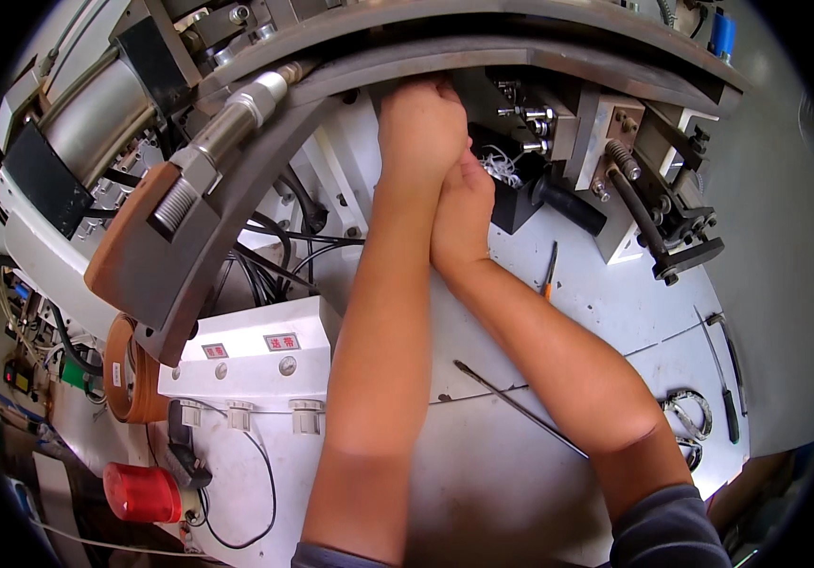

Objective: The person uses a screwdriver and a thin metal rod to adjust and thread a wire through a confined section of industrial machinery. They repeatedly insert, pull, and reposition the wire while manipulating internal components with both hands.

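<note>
Both hands reach far forward, close together, beneath the curved metal arm (416, 68) of a machine. My left hand (423, 128) is closed, its knuckles up and its fingertips hidden under the arm's edge. Just behind and to the right of it, my right hand (467, 213) is closed too, its fingers curled against the left hand. Whatever they grip, if anything, is hidden. Right beside them stands a black bin (518, 210) with white scraps (500, 166) in it and a black handle (573, 208) sticking out to the right.
An orange-handled tool (549, 275) and a long metal rod (516, 407) lie near my right forearm. A green-handled screwdriver (731, 417) rests far right. At left are a white control box (256, 355), a brown tape roll (123, 369), a red beacon (142, 492) and black cables (270, 265).
</note>
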Available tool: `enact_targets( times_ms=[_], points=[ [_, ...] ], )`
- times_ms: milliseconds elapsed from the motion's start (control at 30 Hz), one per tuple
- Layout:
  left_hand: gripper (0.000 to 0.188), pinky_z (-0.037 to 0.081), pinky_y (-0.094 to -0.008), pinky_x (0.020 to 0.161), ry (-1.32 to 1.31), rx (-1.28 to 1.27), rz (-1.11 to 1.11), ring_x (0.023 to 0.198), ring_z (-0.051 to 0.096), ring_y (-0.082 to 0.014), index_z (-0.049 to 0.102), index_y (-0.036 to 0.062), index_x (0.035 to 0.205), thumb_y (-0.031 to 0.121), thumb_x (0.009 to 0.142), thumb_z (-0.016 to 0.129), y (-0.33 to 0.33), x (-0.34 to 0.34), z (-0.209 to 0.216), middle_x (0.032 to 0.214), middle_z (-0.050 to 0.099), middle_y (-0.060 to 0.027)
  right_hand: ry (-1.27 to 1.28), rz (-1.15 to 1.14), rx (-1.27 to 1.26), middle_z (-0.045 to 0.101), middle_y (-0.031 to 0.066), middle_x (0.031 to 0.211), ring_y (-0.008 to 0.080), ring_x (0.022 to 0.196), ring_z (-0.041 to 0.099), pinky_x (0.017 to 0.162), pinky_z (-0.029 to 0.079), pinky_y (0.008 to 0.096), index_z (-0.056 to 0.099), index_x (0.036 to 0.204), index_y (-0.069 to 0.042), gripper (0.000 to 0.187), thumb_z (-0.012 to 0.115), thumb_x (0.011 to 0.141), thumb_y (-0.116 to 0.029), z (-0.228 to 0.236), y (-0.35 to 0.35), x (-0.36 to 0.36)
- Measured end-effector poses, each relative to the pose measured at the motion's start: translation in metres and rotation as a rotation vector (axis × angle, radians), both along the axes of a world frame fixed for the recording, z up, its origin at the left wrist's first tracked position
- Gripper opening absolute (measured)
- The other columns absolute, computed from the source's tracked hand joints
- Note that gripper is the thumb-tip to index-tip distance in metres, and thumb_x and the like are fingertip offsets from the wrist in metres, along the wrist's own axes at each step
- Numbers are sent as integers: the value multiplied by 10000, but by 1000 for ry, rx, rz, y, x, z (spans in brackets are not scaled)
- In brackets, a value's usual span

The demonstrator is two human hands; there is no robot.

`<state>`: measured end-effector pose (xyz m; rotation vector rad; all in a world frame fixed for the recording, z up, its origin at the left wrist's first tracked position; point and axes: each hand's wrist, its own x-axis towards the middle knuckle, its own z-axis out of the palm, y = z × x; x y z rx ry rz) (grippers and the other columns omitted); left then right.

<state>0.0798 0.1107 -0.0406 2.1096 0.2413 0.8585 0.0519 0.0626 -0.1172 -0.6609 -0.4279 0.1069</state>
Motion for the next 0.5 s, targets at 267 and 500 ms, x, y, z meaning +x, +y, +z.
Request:
enact_targets(
  times_ms=[267,500],
  points=[
    [269,544,-297,664,-153,83,-60,791,708,-208,673,-75,993,74,879,480,43,33,-17,890,720,-155,-107,-67,-194,585,10,772,74,661,478,585,403,254,598,994,-3,229,468,1013,-191,-21,15,9],
    [249,555,-303,659,-264,-251,-190,776,701,-221,659,-80,1016,59,909,482,16,12,0,956,709,-174,-264,-296,-359,576,46,688,104,618,456,585,406,292,608,937,24,237,494,984,-178,8,-4,29]
  ],
)
